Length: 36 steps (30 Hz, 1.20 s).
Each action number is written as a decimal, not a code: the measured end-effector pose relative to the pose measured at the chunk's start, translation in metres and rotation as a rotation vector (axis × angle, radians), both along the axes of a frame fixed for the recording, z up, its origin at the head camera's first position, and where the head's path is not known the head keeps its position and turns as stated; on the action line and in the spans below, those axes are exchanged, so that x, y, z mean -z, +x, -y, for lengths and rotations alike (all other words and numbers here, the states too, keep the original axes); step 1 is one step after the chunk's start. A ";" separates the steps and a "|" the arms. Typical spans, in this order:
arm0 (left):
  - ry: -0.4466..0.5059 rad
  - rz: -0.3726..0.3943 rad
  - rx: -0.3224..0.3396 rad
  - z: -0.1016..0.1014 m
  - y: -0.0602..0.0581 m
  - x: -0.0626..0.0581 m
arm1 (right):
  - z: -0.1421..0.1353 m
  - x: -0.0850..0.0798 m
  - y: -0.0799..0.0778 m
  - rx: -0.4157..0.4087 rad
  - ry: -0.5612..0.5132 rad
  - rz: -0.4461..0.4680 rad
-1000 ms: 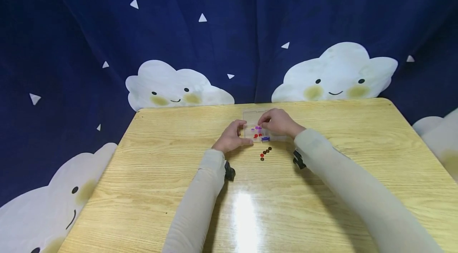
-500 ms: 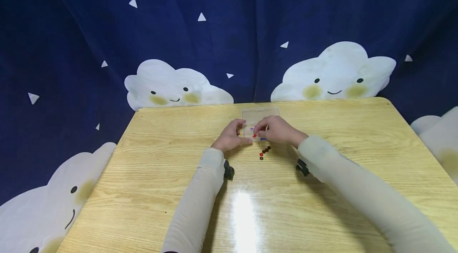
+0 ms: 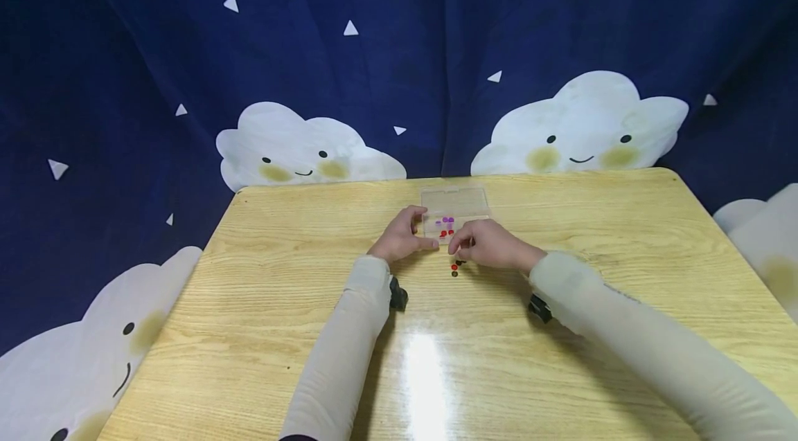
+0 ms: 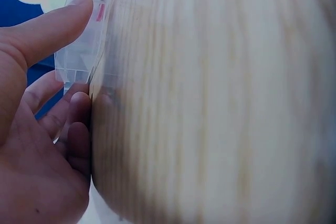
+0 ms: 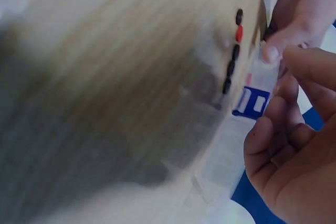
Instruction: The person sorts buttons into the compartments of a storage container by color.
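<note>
A clear plastic box (image 3: 466, 225) with a raised transparent lid (image 3: 454, 201) stands near the table's far edge. My left hand (image 3: 400, 236) holds its left end, thumb at the front and fingers round the side; in the left wrist view the thumb lies against the box wall (image 4: 79, 51). Inside are small purple discs (image 3: 447, 219) and red discs (image 3: 444, 233). My right hand (image 3: 492, 244) hovers at the box's front, fingers bent and apart, nothing visible between them. Below it, dark discs (image 5: 231, 68) and one red disc (image 5: 239, 33) lie in a row on the table.
A blue latch (image 5: 252, 102) sits on the box's front. The wooden table (image 3: 280, 302) reaches back to a dark blue curtain (image 3: 374, 46) with white clouds. Black wrist-worn devices (image 3: 397, 294) hang under both sleeves.
My right hand has moved from over the purple discs, past the red ones, forward and down toward the row on the table. My left hand has kept its hold on the box.
</note>
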State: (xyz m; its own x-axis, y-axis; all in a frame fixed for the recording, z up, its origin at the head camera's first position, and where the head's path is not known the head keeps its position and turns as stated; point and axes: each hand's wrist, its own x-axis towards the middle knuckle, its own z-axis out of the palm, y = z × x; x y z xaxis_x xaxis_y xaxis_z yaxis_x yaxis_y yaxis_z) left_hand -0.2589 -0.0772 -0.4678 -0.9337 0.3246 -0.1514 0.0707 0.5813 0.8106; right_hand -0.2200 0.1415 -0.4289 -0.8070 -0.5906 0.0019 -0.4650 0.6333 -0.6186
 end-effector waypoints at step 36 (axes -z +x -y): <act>0.014 -0.002 -0.002 0.000 0.001 -0.001 | 0.004 0.021 0.016 -0.097 0.029 -0.105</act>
State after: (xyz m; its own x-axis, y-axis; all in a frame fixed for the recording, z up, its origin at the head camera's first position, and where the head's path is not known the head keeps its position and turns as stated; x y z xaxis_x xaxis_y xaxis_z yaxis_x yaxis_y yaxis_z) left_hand -0.2579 -0.0770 -0.4665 -0.9346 0.3249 -0.1449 0.0711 0.5696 0.8188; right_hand -0.2045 0.1378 -0.4501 -0.7427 -0.6665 0.0650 -0.5857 0.5994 -0.5455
